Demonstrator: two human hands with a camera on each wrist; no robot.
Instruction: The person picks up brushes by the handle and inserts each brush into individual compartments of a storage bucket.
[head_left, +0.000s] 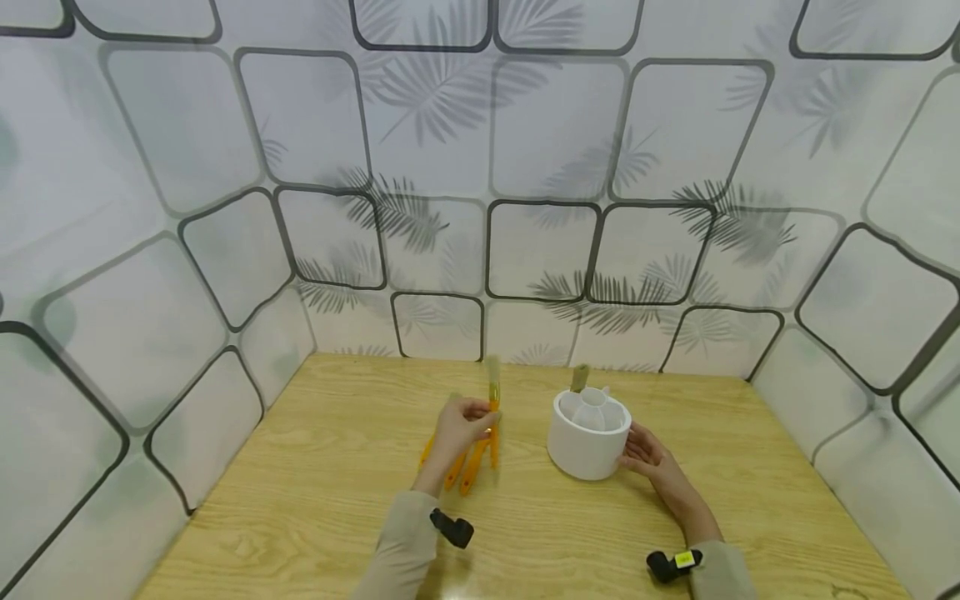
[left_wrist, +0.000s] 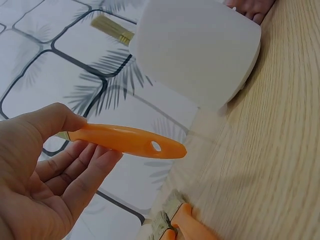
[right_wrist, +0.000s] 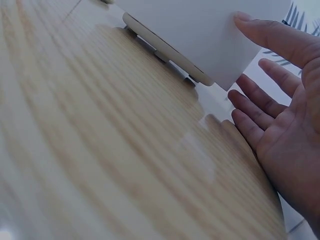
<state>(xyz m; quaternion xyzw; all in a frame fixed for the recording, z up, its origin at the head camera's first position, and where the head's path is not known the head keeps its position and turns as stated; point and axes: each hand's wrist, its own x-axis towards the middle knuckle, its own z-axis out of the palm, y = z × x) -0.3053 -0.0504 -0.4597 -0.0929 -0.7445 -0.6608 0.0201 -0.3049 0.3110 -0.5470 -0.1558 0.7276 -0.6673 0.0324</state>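
My left hand [head_left: 459,429] pinches a paintbrush [left_wrist: 127,141] with an orange handle between thumb and fingers. In the head view its bristles point up and its handle hangs down above the table. Several more orange-handled paintbrushes [head_left: 472,468] lie on the table beneath that hand. To the right stands a round white holder [head_left: 588,454] with a smaller cup-like part in its middle. One paintbrush [head_left: 580,377] stands in the holder, bristles up. My right hand [head_left: 651,458] rests against the holder's right side, thumb and fingertips touching its wall, fingers loosely extended.
The wood-grain table [head_left: 300,517] reaches back to a patterned cloth wall [head_left: 450,250], which also closes off the left and right sides. Both forearms come in from the front edge, each with a black wrist camera [head_left: 452,528].
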